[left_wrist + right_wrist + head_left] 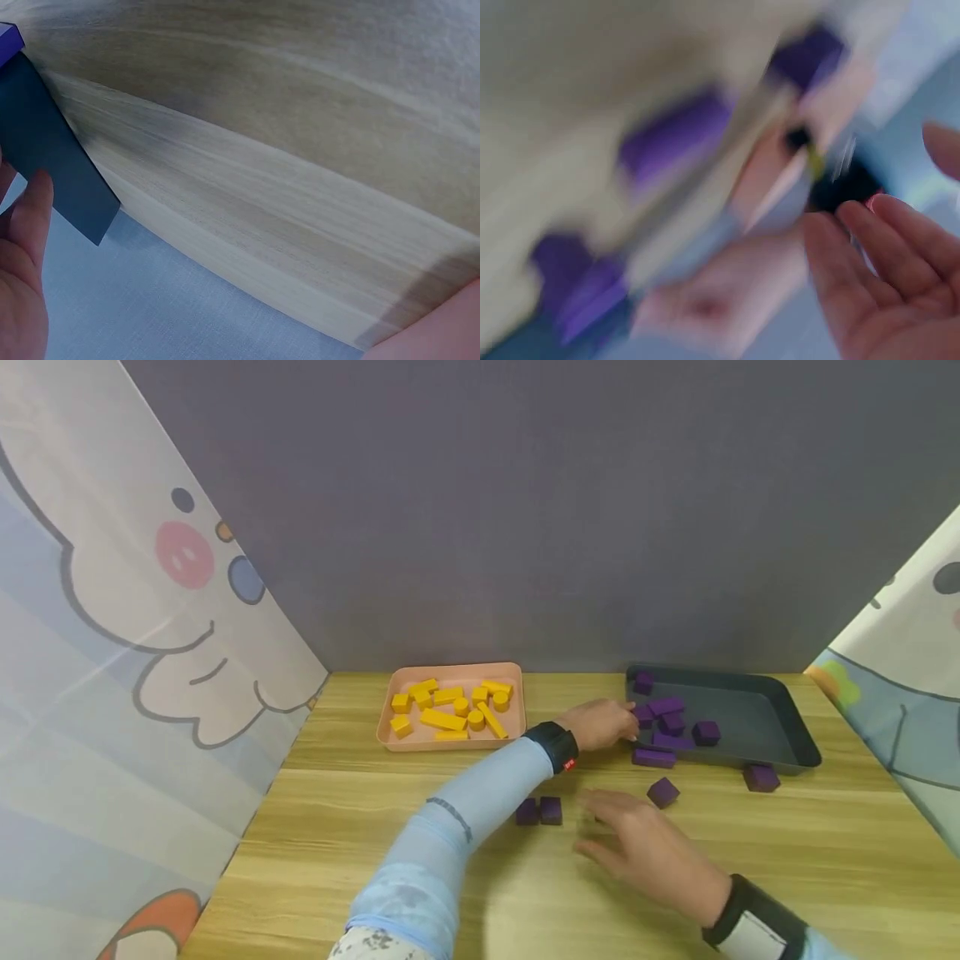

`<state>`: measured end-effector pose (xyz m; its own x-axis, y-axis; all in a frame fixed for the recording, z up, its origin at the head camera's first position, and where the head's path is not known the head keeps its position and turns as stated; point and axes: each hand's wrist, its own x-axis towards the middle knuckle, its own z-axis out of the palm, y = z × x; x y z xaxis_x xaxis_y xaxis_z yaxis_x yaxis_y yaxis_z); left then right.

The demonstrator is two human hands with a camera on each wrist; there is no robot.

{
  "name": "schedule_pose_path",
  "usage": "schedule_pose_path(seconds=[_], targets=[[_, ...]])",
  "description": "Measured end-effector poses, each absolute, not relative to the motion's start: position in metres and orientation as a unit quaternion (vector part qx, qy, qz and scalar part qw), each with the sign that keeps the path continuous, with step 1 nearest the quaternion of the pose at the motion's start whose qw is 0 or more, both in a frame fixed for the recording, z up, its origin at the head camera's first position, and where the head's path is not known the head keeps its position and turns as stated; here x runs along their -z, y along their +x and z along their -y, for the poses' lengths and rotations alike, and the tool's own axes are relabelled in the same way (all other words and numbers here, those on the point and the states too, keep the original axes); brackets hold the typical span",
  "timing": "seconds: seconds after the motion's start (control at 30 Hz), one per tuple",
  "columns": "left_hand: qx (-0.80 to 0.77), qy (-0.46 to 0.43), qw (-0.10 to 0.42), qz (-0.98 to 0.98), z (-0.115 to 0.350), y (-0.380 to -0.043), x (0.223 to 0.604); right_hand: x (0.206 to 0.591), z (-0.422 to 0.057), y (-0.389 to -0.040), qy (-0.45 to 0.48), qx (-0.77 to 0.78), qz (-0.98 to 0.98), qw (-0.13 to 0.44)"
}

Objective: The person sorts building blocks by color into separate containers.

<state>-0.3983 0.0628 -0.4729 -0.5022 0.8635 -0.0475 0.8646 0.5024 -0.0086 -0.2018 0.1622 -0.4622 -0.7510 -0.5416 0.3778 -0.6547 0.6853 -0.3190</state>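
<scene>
My left hand (600, 724) reaches to the left end of the dark grey tray (750, 710). Its fingertips are right at a purple block (642, 717) inside; whether they grip it I cannot tell. In the left wrist view, the thumb (34, 217) shows beside the tray's wall (67, 165). My right hand (648, 852) is over the table in front of the tray, fingers spread and holding nothing. Close by its fingertips lies a purple cube (663, 792). More purple blocks lie in the tray, among them a cube (707, 732). The right wrist view is blurred.
A pink tray (384, 731) of several yellow blocks stands at the back left. Against the dark tray's front lie a purple bar (653, 758) and a purple cube (761, 777). Two purple cubes (551, 811) sit beside the left forearm. A grey wall (525, 527) rises behind.
</scene>
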Motion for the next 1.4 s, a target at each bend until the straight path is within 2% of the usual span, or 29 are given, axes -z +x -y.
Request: schedule_pose_path(seconds=[0.07, 0.17, 0.57, 0.73, 0.97, 1.4], targets=[[0.019, 0.497, 0.020, -0.867, -0.063, -0.398, 0.475, 0.471, -0.147, -0.196, 0.333, -0.220, 0.916, 0.048], [0.013, 0.492, 0.029, -0.870, -0.065, -0.396, 0.479, 0.482, -0.134, -0.195, 0.326, -0.205, 0.922, -0.022], [-0.004, 0.488, 0.023, -0.873, -0.069, -0.392, 0.488, 0.505, -0.114, -0.207, 0.351, -0.146, 0.921, -0.079], [0.008, 0.499, 0.026, -0.866, -0.078, -0.395, 0.486, 0.506, -0.120, -0.206, 0.344, -0.150, 0.925, -0.066], [0.020, 0.505, 0.016, -0.863, -0.079, -0.400, 0.485, 0.506, -0.120, -0.210, 0.351, -0.136, 0.926, 0.019], [0.016, 0.486, 0.017, -0.873, -0.069, -0.399, 0.481, 0.505, -0.114, -0.215, 0.347, -0.158, 0.923, 0.043]])
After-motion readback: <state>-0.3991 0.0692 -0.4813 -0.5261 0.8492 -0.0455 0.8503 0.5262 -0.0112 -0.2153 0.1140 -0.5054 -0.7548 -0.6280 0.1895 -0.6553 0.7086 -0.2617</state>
